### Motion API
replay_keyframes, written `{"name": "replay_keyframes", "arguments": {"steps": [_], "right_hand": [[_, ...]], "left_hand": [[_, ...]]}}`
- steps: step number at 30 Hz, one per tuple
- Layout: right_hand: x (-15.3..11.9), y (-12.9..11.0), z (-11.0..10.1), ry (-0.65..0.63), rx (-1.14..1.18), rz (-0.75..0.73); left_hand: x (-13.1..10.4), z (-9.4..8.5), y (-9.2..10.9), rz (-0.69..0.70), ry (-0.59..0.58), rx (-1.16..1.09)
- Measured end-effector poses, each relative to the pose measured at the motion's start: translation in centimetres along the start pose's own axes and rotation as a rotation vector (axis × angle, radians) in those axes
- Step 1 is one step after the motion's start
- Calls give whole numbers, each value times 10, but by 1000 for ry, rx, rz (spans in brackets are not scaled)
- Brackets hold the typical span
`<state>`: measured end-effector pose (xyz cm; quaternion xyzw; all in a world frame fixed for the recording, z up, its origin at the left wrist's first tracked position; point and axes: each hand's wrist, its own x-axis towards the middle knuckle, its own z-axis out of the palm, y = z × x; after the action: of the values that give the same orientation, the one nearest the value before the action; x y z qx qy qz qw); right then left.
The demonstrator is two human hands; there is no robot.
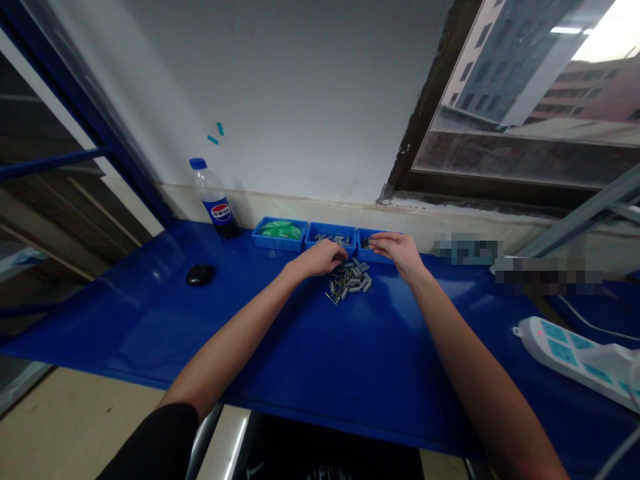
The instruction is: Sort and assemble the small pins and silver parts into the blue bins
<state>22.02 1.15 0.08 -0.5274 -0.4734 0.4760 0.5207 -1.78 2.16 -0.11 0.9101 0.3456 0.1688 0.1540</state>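
Note:
A loose pile of screws (pixel 338 285) and short grey cylindrical plugs (pixel 355 289) lies on the blue table. My left hand (pixel 323 258) hangs at the pile's upper left, in front of the middle blue bin (pixel 331 245), its fingers curled together; what they hold, if anything, is hidden. Over the right blue bin (pixel 364 253), my right hand (pixel 399 251) has its thumb and fingers pinched together. Something small and dark shows by those fingertips, too small to name. Grey pieces lie in the middle bin. My right hand covers part of the right bin.
To the left, a third blue bin (pixel 277 243) holds green packets (pixel 281 229). A cola bottle (pixel 219 203) stands by the wall, with a black computer mouse (pixel 201 274) nearer me. A white power strip (pixel 565 350) with a cable lies at the right.

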Motion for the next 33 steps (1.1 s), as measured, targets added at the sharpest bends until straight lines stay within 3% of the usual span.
{"name": "replay_keyframes", "arguments": {"steps": [8,18,24,33], "right_hand": [[0,-6,-3,105,-33,-59],[-2,-5,-2,-38,-77,-34],[-3,-5,-1,-102,-109,-10],[-4,-4,-1,-147,-131,5]], "left_hand": [[-3,13,-1,-91,-39,114],[-3,16,-7,4,-58,38],[-3,13,-1,5,28,153],[-3,20,6,-40,24,211]]}}
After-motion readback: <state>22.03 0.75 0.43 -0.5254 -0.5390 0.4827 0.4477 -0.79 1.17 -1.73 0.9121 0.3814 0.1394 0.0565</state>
